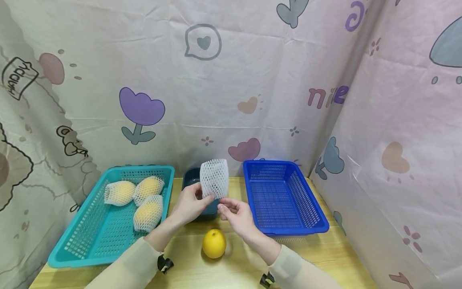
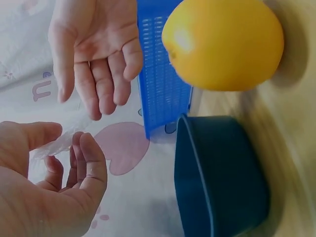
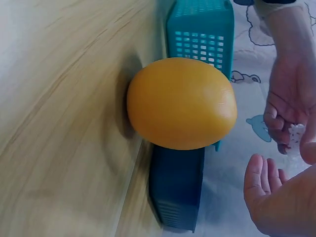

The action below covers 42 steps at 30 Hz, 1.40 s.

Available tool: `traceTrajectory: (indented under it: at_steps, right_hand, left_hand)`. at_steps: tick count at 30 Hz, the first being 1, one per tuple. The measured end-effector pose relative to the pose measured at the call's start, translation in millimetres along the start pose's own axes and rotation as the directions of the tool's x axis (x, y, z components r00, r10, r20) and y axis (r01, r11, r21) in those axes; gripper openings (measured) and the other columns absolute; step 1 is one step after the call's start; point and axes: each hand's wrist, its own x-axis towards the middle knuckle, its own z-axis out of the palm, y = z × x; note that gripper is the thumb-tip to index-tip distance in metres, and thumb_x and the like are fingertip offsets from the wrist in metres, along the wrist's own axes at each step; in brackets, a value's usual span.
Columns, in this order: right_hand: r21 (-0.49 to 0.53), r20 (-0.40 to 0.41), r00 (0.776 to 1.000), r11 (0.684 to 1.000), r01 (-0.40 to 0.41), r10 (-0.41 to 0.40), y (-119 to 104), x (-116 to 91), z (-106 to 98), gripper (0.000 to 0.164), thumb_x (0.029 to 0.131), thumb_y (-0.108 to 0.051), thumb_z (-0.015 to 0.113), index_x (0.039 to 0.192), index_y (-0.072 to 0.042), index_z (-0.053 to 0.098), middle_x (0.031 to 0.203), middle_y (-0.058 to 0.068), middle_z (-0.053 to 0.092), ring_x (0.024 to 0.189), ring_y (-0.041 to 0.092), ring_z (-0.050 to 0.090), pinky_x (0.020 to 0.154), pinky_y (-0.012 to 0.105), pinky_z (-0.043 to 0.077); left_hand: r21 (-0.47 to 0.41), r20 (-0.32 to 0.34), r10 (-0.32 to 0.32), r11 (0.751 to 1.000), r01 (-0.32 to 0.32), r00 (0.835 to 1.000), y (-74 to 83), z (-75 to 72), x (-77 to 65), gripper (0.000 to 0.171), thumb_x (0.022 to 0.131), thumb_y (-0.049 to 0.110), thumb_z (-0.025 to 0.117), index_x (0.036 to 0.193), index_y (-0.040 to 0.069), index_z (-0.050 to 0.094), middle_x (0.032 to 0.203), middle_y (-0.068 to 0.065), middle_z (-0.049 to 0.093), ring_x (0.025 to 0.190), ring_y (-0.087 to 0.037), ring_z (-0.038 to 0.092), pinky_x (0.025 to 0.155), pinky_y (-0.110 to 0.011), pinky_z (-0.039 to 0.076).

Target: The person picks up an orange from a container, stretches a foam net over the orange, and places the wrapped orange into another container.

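My left hand (image 1: 188, 205) pinches a white foam fruit net (image 1: 214, 178) by its lower end and holds it upright over the dark teal bin (image 1: 206, 216). In the left wrist view, the net (image 2: 59, 144) lies between the left thumb and fingers. My right hand (image 1: 239, 218) is close to the net's bottom edge, its fingers loosely bent, and in the left wrist view its palm (image 2: 101, 42) faces the camera with nothing in it. Below both hands a bare yellow-orange citrus fruit (image 1: 214, 244) sits on the wooden table.
To the left stands a turquoise basket (image 1: 81, 224) with three yellow fruits (image 1: 148, 212) in white foam nets. A blue basket (image 1: 285, 200) is at the right, close to the back curtain (image 1: 202, 80). The table's wood surface (image 1: 249, 265) extends in front.
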Motion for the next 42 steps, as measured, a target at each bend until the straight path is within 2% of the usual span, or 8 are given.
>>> traceTrajectory:
  at_steps: [2,7,11,15,23,29,34,42]
  right_hand:
    - [0.038,-0.014,1.000,0.999,-0.023,0.024,-0.7,0.6,0.1,0.032,0.108,-0.005,0.071,0.134,0.015,0.071,0.122,0.040,0.077,0.103,0.028,0.082,0.086,0.036,0.071]
    - [0.122,-0.028,0.998,0.991,-0.055,0.059,-2.8,0.8,-0.8,0.034,0.109,-0.006,0.070,0.135,0.016,0.069,0.124,0.037,0.078,0.097,0.015,0.082,0.088,0.038,0.071]
    - [0.194,-0.030,0.995,0.977,-0.089,0.096,-3.2,0.8,-2.2,0.033,0.109,-0.011,0.071,0.129,0.015,0.070,0.109,0.019,0.085,0.092,0.009,0.081,0.087,0.036,0.070]
    - [0.281,-0.031,0.990,0.952,-0.124,0.138,-3.5,1.6,-2.9,0.020,0.109,-0.015,0.072,0.115,0.004,0.076,0.093,-0.002,0.083,0.089,0.012,0.080,0.082,0.030,0.068]
    - [0.380,-0.023,0.988,0.915,-0.134,0.154,-2.3,3.4,-3.0,0.009,0.108,-0.008,0.070,0.102,-0.010,0.078,0.089,-0.008,0.080,0.083,0.008,0.077,0.077,0.026,0.065]
    - [0.371,-0.019,0.990,0.920,-0.125,0.142,-0.4,3.1,-4.1,0.012,0.107,-0.005,0.069,0.100,-0.009,0.077,0.085,-0.009,0.079,0.078,0.005,0.074,0.075,0.023,0.065]
    - [0.348,-0.033,0.988,0.929,-0.128,0.148,0.9,2.8,-5.1,0.008,0.105,-0.006,0.072,0.101,-0.009,0.077,0.087,-0.009,0.078,0.079,0.003,0.071,0.073,0.020,0.062]
    - [0.306,-0.001,0.995,0.947,-0.095,0.100,-1.4,-0.6,-3.2,0.009,0.104,-0.002,0.069,0.105,-0.005,0.077,0.088,-0.009,0.078,0.078,0.005,0.072,0.074,0.022,0.063]
  left_hand:
    - [-0.012,0.000,0.003,1.000,-0.003,1.000,-2.3,2.5,-2.5,0.033,0.100,0.021,0.083,0.126,0.003,0.075,0.102,-0.011,0.080,0.076,-0.014,0.067,0.065,-0.024,0.059]
    - [0.001,-0.009,-0.001,1.000,0.001,1.000,-5.4,10.0,-9.7,0.026,0.097,0.021,0.085,0.116,0.005,0.076,0.092,-0.006,0.076,0.075,-0.013,0.063,0.064,-0.023,0.054]
    - [0.056,-0.033,0.028,0.998,-0.026,0.999,-5.2,16.6,-17.5,0.023,0.094,0.021,0.087,0.110,0.008,0.077,0.087,-0.003,0.074,0.075,-0.011,0.060,0.065,-0.023,0.050]
    - [0.104,-0.049,0.079,0.992,-0.074,0.996,-3.8,23.2,-26.5,0.027,0.093,0.022,0.088,0.114,0.009,0.076,0.087,0.000,0.075,0.073,-0.008,0.059,0.066,-0.022,0.050]
    - [0.091,-0.005,0.127,0.988,-0.126,0.992,0.6,28.0,-34.8,0.025,0.091,0.011,0.086,0.113,0.007,0.075,0.081,0.000,0.069,0.065,-0.005,0.055,0.059,-0.020,0.047]
    - [-0.131,0.145,0.075,0.990,-0.056,0.987,1.5,22.1,-34.7,0.026,0.095,-0.001,0.067,0.121,-0.002,0.074,0.099,-0.016,0.076,0.081,-0.017,0.066,0.070,-0.022,0.057]
    - [-0.356,0.199,0.006,0.932,0.066,0.980,-0.9,23.0,-31.9,0.036,0.115,0.008,0.048,0.137,-0.014,0.066,0.109,-0.028,0.076,0.087,-0.015,0.070,0.077,-0.025,0.064]
    - [-0.384,0.179,-0.129,0.904,0.190,0.975,-3.0,26.6,-26.1,0.037,0.117,0.026,0.059,0.132,-0.007,0.067,0.102,-0.012,0.079,0.081,-0.018,0.073,0.073,-0.028,0.066]
